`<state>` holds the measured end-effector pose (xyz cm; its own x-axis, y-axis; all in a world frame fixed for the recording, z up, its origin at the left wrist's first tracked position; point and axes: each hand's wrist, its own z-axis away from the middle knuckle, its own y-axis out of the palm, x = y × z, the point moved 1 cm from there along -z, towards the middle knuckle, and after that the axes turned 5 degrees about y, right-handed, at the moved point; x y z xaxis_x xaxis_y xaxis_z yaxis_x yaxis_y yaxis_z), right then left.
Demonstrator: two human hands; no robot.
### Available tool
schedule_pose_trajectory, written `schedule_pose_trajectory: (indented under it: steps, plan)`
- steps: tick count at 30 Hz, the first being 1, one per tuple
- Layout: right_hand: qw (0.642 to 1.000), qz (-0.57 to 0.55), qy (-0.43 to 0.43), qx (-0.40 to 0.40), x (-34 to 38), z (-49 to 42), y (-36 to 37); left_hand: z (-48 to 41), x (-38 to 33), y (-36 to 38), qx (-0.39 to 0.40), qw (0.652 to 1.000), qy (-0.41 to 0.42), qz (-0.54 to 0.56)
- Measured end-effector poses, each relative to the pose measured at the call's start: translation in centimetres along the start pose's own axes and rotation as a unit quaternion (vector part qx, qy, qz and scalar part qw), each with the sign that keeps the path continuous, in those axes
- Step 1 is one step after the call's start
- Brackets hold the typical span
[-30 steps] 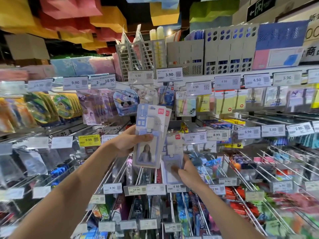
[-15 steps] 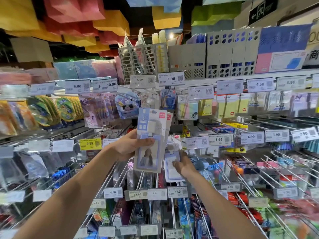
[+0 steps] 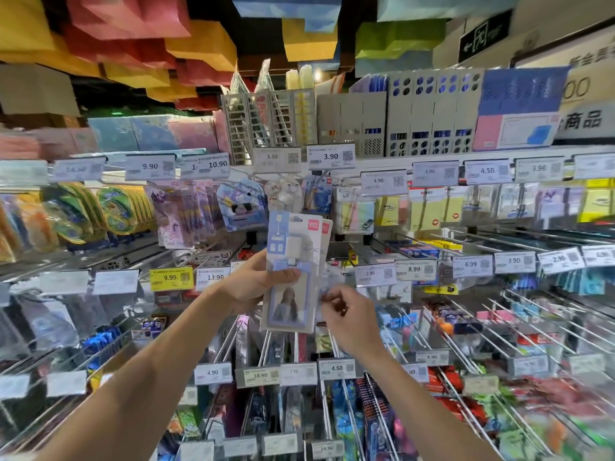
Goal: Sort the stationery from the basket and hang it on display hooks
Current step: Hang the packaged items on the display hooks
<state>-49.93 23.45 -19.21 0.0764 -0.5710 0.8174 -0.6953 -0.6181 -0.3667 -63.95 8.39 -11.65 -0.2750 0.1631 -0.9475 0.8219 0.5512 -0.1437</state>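
Observation:
My left hand (image 3: 253, 284) grips a small stack of blue ID card holder packs (image 3: 293, 257) upright in front of the display, thumb across the front pack. My right hand (image 3: 349, 314) is just right of the stack's lower edge, thumb and forefinger pinched on a blurred clear pack (image 3: 331, 286) that is mostly hidden behind the stack. Bare wire display hooks (image 3: 276, 344) run below both hands, above the 18.90 price tag (image 3: 259, 375). The basket is not in view.
Rows of wire hooks with hanging stationery and price tags fill the wall on all sides. Grey file racks (image 3: 432, 121) stand on the top shelf. Sticky note packs (image 3: 429, 211) hang at upper right, and coloured paper bags (image 3: 133, 38) hang overhead.
My right hand has risen from the lower hook row to the right edge of the stack. My left hand has kept its hold on the stack of packs. The view has tilted upward.

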Motion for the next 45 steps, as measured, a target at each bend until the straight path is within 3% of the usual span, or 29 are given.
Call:
schedule_pose_trajectory:
  steps: [3, 5, 8, 14, 19, 23, 28, 34, 39, 45]
  plan:
    - [0.995, -0.096, -0.022, 0.003, 2.2, 1.4, -0.2, 0.1, 0.5, 0.4, -0.007, 1.000, 0.005, 0.020]
    - [0.997, -0.072, -0.012, 0.029, 2.8, 1.2, 0.2, 0.2, 0.5, 0.6, -0.010, 0.999, 0.014, 0.029]
    - [1.000, -0.009, 0.015, -0.010, 3.0, 0.4, 1.1, 0.4, 0.4, 1.0, -0.005, 0.999, 0.023, 0.028]
    - [0.997, -0.068, 0.034, -0.022, 2.9, -0.3, 1.3, 0.9, 0.2, 1.4, -0.002, 0.999, 0.026, 0.045]
    - [0.984, -0.164, 0.058, -0.028, 1.7, 0.2, 0.1, 1.2, -0.4, 1.8, -0.009, 0.998, 0.005, 0.057]
    - [0.948, -0.289, 0.132, -0.020, -0.2, 0.8, -1.0, 0.9, 0.0, 1.9, -0.018, 0.998, 0.001, 0.057]
    - [0.964, -0.202, 0.163, 0.049, -4.0, 3.3, -2.7, 0.8, 0.3, 1.7, -0.048, 0.996, -0.005, 0.081]
    - [0.945, -0.163, 0.250, 0.131, -9.4, 5.9, -4.0, 0.3, 0.7, 1.7, -0.072, 0.992, -0.023, 0.098]
    - [0.940, -0.133, 0.280, 0.142, -9.5, 5.2, -4.2, -0.2, 1.1, 1.3, -0.081, 0.993, -0.034, 0.081]
    - [0.953, -0.145, 0.237, 0.119, -6.8, 2.3, -2.1, -0.4, 1.3, 0.9, -0.074, 0.995, -0.044, 0.058]
